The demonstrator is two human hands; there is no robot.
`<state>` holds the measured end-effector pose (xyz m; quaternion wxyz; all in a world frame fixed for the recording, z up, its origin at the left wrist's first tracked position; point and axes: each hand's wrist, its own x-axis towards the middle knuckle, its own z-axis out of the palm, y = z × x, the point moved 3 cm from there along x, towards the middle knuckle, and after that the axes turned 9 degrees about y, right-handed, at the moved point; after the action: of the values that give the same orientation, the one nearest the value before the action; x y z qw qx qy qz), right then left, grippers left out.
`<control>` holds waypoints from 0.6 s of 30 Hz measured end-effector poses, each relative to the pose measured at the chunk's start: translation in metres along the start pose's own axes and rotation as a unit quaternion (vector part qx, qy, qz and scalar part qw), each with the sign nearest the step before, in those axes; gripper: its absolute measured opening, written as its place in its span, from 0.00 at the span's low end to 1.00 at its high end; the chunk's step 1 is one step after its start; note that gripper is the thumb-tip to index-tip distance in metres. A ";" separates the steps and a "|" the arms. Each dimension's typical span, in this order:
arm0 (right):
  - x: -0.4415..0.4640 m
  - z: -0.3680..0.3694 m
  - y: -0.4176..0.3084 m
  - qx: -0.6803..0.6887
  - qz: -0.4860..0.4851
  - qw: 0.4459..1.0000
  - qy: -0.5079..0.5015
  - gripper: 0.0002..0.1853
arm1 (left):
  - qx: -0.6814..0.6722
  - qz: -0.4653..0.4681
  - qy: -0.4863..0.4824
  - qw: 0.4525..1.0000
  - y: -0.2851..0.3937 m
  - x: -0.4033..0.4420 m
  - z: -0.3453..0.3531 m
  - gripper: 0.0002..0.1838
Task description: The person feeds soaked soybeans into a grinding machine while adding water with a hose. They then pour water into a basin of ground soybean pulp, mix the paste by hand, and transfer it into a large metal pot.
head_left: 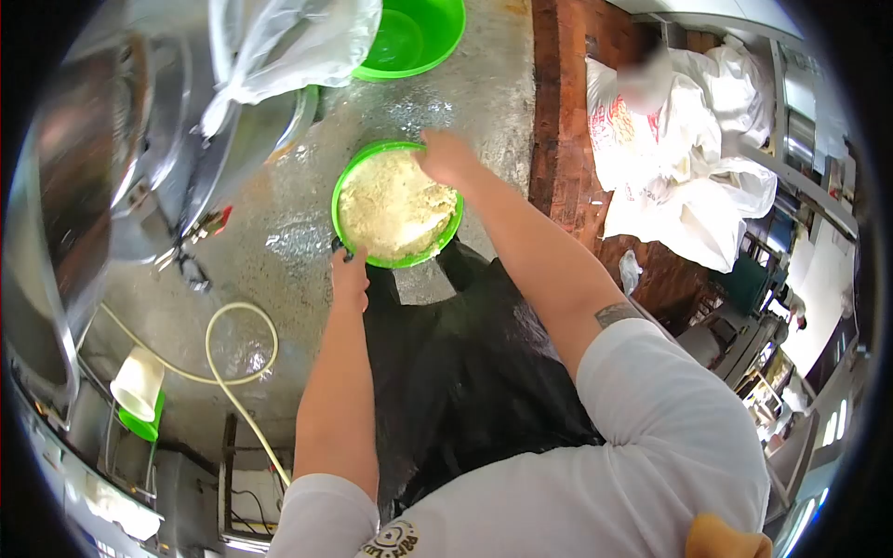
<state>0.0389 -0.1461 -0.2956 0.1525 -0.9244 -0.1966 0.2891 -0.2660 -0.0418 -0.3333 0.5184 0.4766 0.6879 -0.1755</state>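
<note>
A round green basin (340, 232) is in front of me, over the wet floor, filled with a pale yellowish, crumbly mass (395, 205). My right hand (446, 158) is closed on its far right rim. At the near left side of the rim, my left hand (350, 277) grips the basin, with a small dark thing at its fingers that I cannot make out. The basin's underside is hidden. My black apron (456, 372) hangs just below it.
Another green basin (419, 37) stands beyond. Large metal vessels (149, 121) and a knotted plastic bag (298, 56) are at left. A pale hose (242, 307) loops over the floor. White sacks (688, 186) lie on reddish boards (567, 167) at right.
</note>
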 end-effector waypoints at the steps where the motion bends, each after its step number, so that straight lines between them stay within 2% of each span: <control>1: -0.003 0.030 0.028 -0.051 0.005 0.999 0.001 0.18 | -0.026 -0.084 -0.014 0.996 -0.024 0.021 0.015 0.24; 2: 0.003 0.051 0.047 -0.053 0.011 0.999 0.004 0.18 | -0.022 -0.082 -0.020 0.996 -0.029 0.033 0.029 0.24; 4: 0.010 0.080 0.066 0.024 0.039 0.999 -0.029 0.21 | -0.128 -0.130 -0.063 0.981 -0.045 0.043 0.051 0.26; 5: 0.013 0.084 0.070 0.025 0.041 0.998 -0.032 0.21 | -0.126 -0.133 -0.063 0.981 -0.049 0.049 0.056 0.26; 7: 0.015 0.086 0.071 0.040 0.031 0.999 -0.015 0.22 | -0.163 -0.092 -0.020 0.982 -0.051 0.054 0.056 0.30; 11: 0.014 0.080 0.074 -0.017 -0.035 0.999 -0.016 0.21 | -0.154 -0.051 -0.032 0.986 -0.011 0.024 0.038 0.30; 13: -0.012 0.084 0.076 -0.029 0.010 0.999 -0.015 0.18 | -0.139 -0.029 -0.014 0.990 -0.014 0.025 0.014 0.26; 15: -0.038 0.073 0.068 0.003 0.009 0.998 -0.060 0.16 | -0.118 -0.012 -0.020 0.993 -0.008 0.015 -0.019 0.24; 17: -0.074 0.069 0.062 0.044 0.041 0.998 -0.018 0.15 | 0.003 0.041 0.027 0.999 0.008 -0.020 -0.061 0.25; 18: -0.096 0.045 0.043 0.069 0.043 0.996 -0.026 0.16 | 0.019 0.050 0.028 0.998 0.017 -0.045 -0.082 0.26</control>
<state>-0.0487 -0.2189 -0.3027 0.1979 -0.9113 -0.1406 0.3325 -0.2960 0.0062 -0.2566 0.4983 0.5249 0.6738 -0.1492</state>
